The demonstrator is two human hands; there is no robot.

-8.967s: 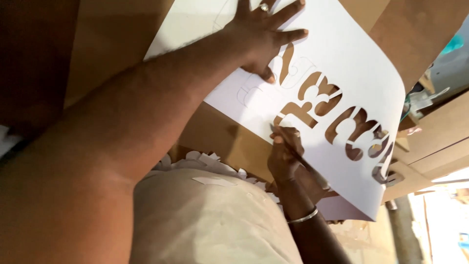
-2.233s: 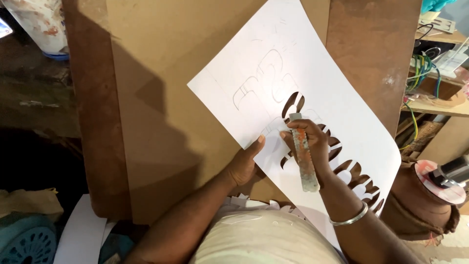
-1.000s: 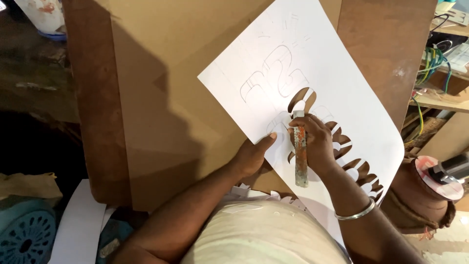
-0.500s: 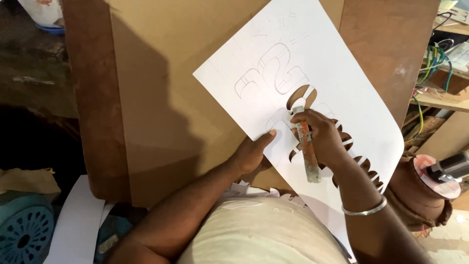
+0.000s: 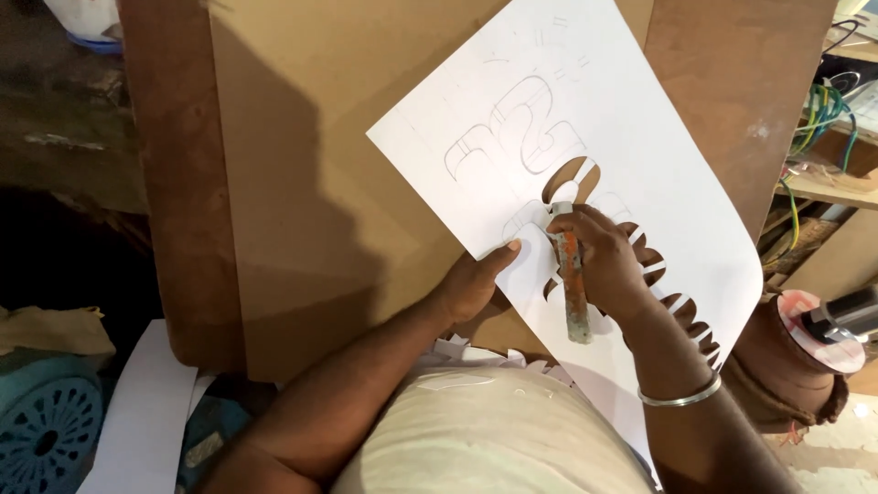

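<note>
White paper sheet [image 5: 640, 119] lies tilted on the brown board [image 5: 302, 183], pencilled outlines at its upper part, cut-out letter shapes running down toward the lower right.

Change over the last two seconds — small. The sheet sits in nearly the same place on the board; the cutting tool [image 5: 571, 284] has stayed at the same outlined shape, its angle shifting slightly. Reads as work proceeding slowly along one outline, not a move to a new one.

Right hand [image 5: 608, 270]: fingers clenched round the worn, orange-stained handle of the tool, blade end up at the paper by the topmost cut-out, handle end trailing toward the body. Silver bangle [image 5: 679, 395] on that wrist.

Left hand [image 5: 476, 284]: fingers loosely curled, not gripping — thumb tip pressed on the sheet's near edge, pinning it.
</note>
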